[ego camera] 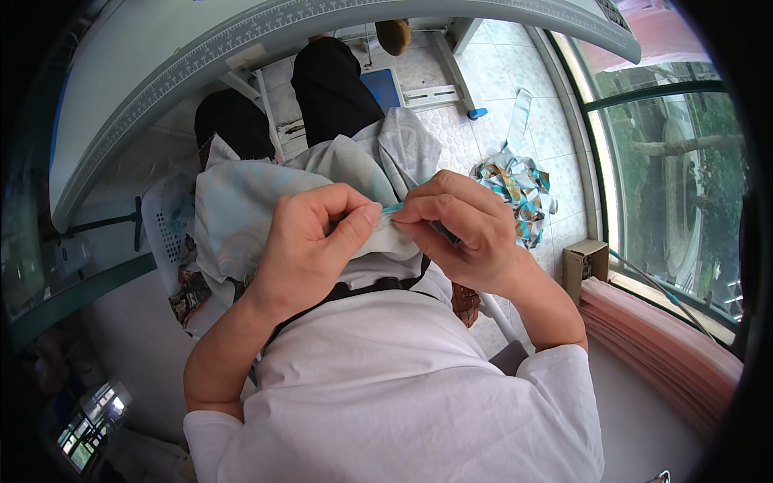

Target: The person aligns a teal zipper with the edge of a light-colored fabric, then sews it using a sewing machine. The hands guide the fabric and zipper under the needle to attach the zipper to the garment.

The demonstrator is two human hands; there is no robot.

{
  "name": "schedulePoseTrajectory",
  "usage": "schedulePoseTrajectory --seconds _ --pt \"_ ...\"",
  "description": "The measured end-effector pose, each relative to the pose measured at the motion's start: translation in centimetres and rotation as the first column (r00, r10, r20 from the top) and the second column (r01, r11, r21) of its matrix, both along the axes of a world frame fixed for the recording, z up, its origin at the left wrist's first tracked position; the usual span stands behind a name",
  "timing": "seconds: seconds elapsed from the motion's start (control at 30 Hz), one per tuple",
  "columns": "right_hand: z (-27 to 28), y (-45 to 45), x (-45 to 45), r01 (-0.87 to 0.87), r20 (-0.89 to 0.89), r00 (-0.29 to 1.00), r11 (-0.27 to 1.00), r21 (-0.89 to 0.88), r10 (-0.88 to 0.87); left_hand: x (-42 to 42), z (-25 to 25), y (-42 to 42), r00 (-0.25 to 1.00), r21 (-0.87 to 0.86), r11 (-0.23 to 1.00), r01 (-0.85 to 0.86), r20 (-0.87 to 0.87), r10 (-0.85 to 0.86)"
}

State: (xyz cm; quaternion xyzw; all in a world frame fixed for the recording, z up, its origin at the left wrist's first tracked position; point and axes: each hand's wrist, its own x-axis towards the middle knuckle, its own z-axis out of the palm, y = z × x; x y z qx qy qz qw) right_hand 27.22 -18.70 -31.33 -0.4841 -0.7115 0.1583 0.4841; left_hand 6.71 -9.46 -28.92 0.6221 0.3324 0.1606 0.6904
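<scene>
A pale blue-grey fabric piece (259, 193) with a faint pattern is draped across my lap in loose folds. My left hand (320, 241) pinches its turquoise-trimmed edge between thumb and forefinger. Close beside it, my right hand (465, 229) grips the same edge with thumb and fingertips. Between the two hands a short stretch of turquoise edge (394, 207) shows, with whitish threads or frayed cloth just under it. Whether a small tool sits inside either hand is hidden by the fingers.
A table edge with a printed ruler scale (266, 37) curves ahead. A white perforated basket (166, 241) holding cloth stands at left. On the tiled floor at right lies a heap of patterned fabric strips (522, 187). Beyond are a cardboard box (584, 265), pink folded cloth (658, 344) and a window (676, 151).
</scene>
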Motion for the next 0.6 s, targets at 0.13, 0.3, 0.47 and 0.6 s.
schedulePoseTrajectory --seconds 0.13,0.3,0.47,0.6 --pt "0.07 -0.07 -0.06 0.005 0.008 1.0 1.0 -0.028 -0.005 0.02 0.05 -0.06 1.0 0.008 1.0 0.0 -0.011 0.0" --pt "0.45 -0.45 0.25 0.02 -0.058 0.998 0.996 -0.085 -0.026 -0.04 -0.07 0.05 1.0 0.011 1.0 -0.004 -0.01 0.004" --pt "0.13 -0.11 0.14 -0.012 -0.025 1.0 1.0 -0.014 0.012 0.0 0.01 -0.02 1.0 0.025 1.0 -0.002 -0.004 0.002" --pt "0.18 0.08 -0.06 -0.003 0.003 1.0 1.0 -0.001 0.003 0.06 0.09 0.06 1.0 0.022 1.0 -0.001 0.0 0.001"
